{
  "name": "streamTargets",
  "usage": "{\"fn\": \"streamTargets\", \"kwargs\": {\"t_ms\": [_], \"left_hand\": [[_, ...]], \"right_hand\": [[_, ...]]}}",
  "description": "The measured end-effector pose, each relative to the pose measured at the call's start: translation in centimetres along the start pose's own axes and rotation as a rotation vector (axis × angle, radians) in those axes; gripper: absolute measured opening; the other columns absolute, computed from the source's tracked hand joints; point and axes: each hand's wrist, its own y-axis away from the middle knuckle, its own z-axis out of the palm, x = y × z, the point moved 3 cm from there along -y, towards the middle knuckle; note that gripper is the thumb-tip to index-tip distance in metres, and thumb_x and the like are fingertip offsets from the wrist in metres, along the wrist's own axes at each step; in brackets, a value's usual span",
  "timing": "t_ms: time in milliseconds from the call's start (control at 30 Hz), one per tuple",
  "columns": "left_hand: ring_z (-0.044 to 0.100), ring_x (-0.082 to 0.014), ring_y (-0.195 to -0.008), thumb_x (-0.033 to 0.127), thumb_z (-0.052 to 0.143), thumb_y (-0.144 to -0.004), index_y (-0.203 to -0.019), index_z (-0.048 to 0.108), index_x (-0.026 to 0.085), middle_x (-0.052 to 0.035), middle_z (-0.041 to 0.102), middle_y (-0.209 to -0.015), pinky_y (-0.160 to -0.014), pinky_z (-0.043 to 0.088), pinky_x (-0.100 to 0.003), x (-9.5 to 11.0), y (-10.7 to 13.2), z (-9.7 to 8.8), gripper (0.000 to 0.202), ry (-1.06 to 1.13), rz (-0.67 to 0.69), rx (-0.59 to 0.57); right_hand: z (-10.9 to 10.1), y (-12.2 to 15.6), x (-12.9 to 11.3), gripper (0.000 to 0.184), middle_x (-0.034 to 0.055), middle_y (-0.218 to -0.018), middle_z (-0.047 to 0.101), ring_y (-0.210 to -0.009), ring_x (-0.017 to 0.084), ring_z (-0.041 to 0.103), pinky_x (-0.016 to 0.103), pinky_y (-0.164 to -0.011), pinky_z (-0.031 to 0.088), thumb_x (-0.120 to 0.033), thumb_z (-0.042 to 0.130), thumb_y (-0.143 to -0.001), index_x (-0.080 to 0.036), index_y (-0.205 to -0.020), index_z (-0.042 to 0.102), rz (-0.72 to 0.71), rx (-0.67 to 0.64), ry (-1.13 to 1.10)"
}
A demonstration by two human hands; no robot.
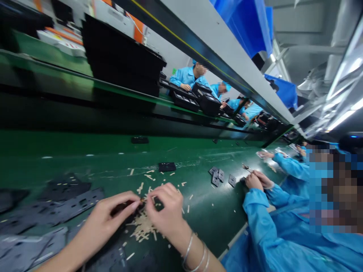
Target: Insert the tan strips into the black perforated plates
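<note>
While the left hand [109, 216] and right hand [168, 208] pinch narrowly, around what I cannot tell, the pale strips [143, 226] lie heaped between them, toward the near side, probably light, flimsy and best lifted by one end.

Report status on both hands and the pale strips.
Left hand and right hand nearly meeting, grip contents unclear. Pale strips heaped beneath, others scattered around. Dark panels at left.
</note>
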Motion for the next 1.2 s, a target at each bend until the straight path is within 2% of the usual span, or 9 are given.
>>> {"fn": "streamTargets", "kwargs": {"t_ms": [133, 300, 500, 767, 867, 933, 1000, 1100, 1200], "left_hand": [[0.039, -0.0091, -0.049, 0.039, 0.049, -0.082, -0.070, 0.051, 0.016, 0.0010, 0.051, -0.057, -0.044, 0.027, -0.018, -0.3, -0.5, 0.3, 0.025, 0.455, -0.167, -0.101], [0.027, -0.0069, -0.042, 0.031, 0.048, -0.080, -0.065, 0.042, 0.016, 0.0031, 0.042, -0.050, -0.040, 0.016, -0.019, -0.2, -1.0, 1.1, 0.022, 0.888, -0.230, -0.228], [0.022, -0.0062, -0.041, 0.026, 0.046, -0.080, -0.065, 0.042, 0.015, 0.0040, 0.038, -0.046, -0.041, 0.013, -0.020, -0.2, -0.7, 1.5, 0.020, 0.973, -0.294, -0.344], [0.023, -0.0059, -0.041, 0.028, 0.053, -0.073, -0.062, 0.042, 0.015, 0.0048, 0.036, -0.046, -0.040, 0.011, -0.020, -0.4, -0.6, 1.7, 0.020, 0.980, -0.359, -0.352], [0.023, -0.0057, -0.040, 0.033, 0.053, -0.074, -0.063, 0.043, 0.015, 0.0047, 0.038, -0.046, -0.039, 0.011, -0.020, -0.2, -0.5, 1.6, 0.024, 0.878, -0.372, -0.377], [0.025, -0.0062, -0.039, 0.039, 0.048, -0.079, -0.066, 0.045, 0.015, 0.0040, 0.041, -0.047, -0.039, 0.012, -0.019, 0.1, -0.8, 0.9, 0.027, 0.691, -0.358, -0.360], [0.033, -0.0078, -0.042, 0.039, 0.044, -0.082, -0.070, 0.048, 0.016, 0.0028, 0.046, -0.052, -0.039, 0.020, -0.018, 0.6, -2.0, -0.3, 0.027, 0.430, -0.298, -0.271], [0.050, -0.0131, -0.062, 0.029, 0.045, -0.082, -0.075, 0.051, 0.017, -0.0001, 0.055, -0.067, -0.057, 0.039, -0.022, 1.6, -6.0, -2.3, 0.015, -0.084, -0.099, -0.052], [0.053, -0.0201, -0.091, 0.021, 0.046, -0.081, -0.090, 0.056, 0.018, -0.0052, 0.060, -0.095, -0.082, 0.040, -0.030, 1.6, -11.7, -2.7, 0.014, -0.499, 0.008, 0.135]], "right_hand": [[-0.8, -0.7, 1.3, 0.016, 0.0030, -0.069, 0.063, -0.068, 0.015, 0.055, 0.028, -0.062, 0.044, -0.010, 0.048, -0.078, -0.018, -0.072, 0.061, 0.111, -0.020, -0.028], [-0.8, -0.7, 0.4, 0.017, 0.0053, -0.078, 0.065, -0.074, 0.016, 0.057, 0.030, -0.065, 0.047, -0.006, 0.052, -0.078, -0.018, -0.086, 0.062, -0.073, -0.040, -0.151], [-0.9, -0.1, -1.5, 0.022, 0.0059, -0.077, 0.065, -0.072, 0.016, 0.058, 0.030, -0.062, 0.049, -0.002, 0.058, -0.074, -0.017, -0.090, 0.061, -0.272, -0.021, -0.181], [-0.8, 0.1, -1.4, 0.020, 0.0057, -0.076, 0.065, -0.072, 0.016, 0.057, 0.029, -0.061, 0.049, -0.001, 0.058, -0.073, -0.016, -0.086, 0.060, -0.317, -0.060, -0.163], [-0.9, -0.2, -1.7, 0.019, 0.0053, -0.074, 0.064, -0.071, 0.016, 0.056, 0.030, -0.061, 0.047, -0.002, 0.056, -0.073, -0.017, -0.084, 0.059, -0.261, -0.089, -0.197], [-1.1, -0.4, -1.7, 0.016, 0.0044, -0.072, 0.063, -0.069, 0.016, 0.056, 0.030, -0.062, 0.046, -0.004, 0.055, -0.074, -0.018, -0.081, 0.058, -0.163, -0.101, -0.238], [-1.2, -0.7, -1.4, 0.012, 0.0026, -0.069, 0.060, -0.065, 0.015, 0.054, 0.029, -0.060, 0.045, -0.007, 0.054, -0.074, -0.019, -0.075, 0.057, -0.021, -0.091, -0.289], [-1.2, -0.9, -0.6, 0.011, 0.0007, -0.066, 0.057, -0.058, 0.012, 0.050, 0.024, -0.053, 0.041, -0.009, 0.054, -0.073, -0.019, -0.068, 0.055, 0.204, -0.083, -0.361], [-0.8, -0.6, 0.3, 0.010, 0.0003, -0.068, 0.055, -0.055, 0.011, 0.049, 0.022, -0.050, 0.040, -0.010, 0.053, -0.073, -0.018, -0.067, 0.054, 0.356, -0.101, -0.421]]}}
